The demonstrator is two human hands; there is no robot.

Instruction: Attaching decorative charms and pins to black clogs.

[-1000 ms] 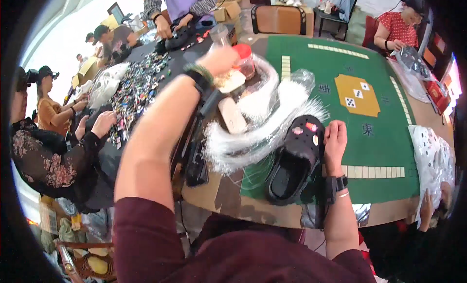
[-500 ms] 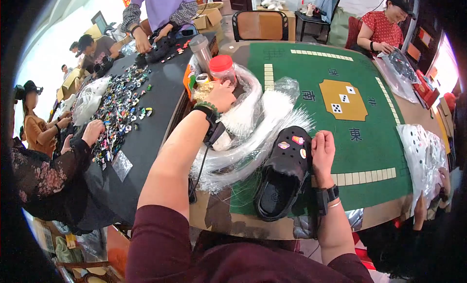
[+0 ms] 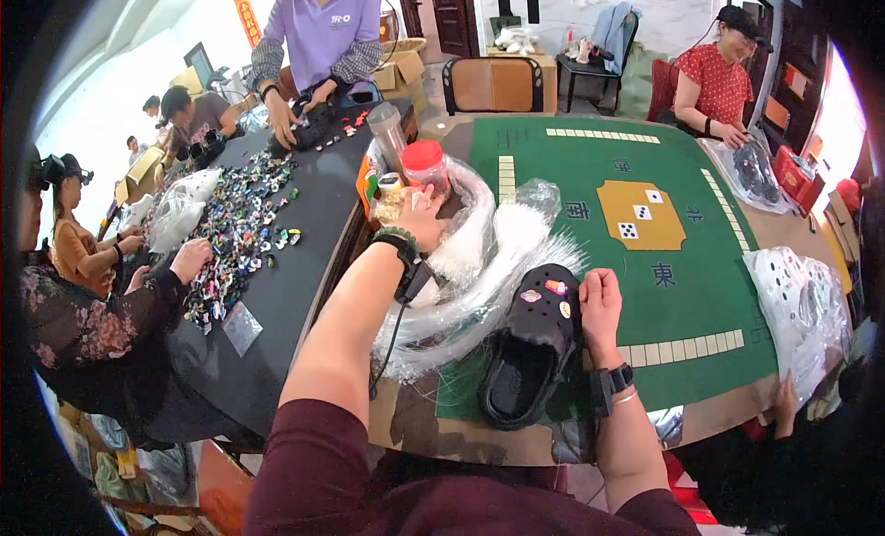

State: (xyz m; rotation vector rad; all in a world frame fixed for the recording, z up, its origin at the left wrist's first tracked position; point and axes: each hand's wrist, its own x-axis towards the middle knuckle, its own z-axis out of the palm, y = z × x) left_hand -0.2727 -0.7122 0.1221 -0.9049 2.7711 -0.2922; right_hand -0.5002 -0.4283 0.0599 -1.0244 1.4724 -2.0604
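A black clog (image 3: pixel 527 347) with several colourful charms on its toe lies on the near edge of the green table mat, its opening toward me. Just right of its toe is my right hand (image 3: pixel 601 301), fingers curled closed; whatever they may hold is hidden. My left hand (image 3: pixel 417 224) reaches over a bag of small beige bits (image 3: pixel 389 209), fingers stretched out beside a clear jar with a red lid (image 3: pixel 424 163). Between the hands lie bundles of clear plastic strands (image 3: pixel 461 306) in plastic wrapping.
On the dark table at left spreads a heap of small colourful charms (image 3: pixel 244 223), with a small clear bag (image 3: pixel 241 329) nearby. Co-workers sit or stand around both tables. A clear tumbler (image 3: pixel 387 135) stands behind the jar. A plastic bag of dark shoes (image 3: pixel 793 296) rests at right.
The view has shifted, so the tables sit lower in the picture. My left hand stays by the jar and beige bits; my right hand remains closed beside the clog.
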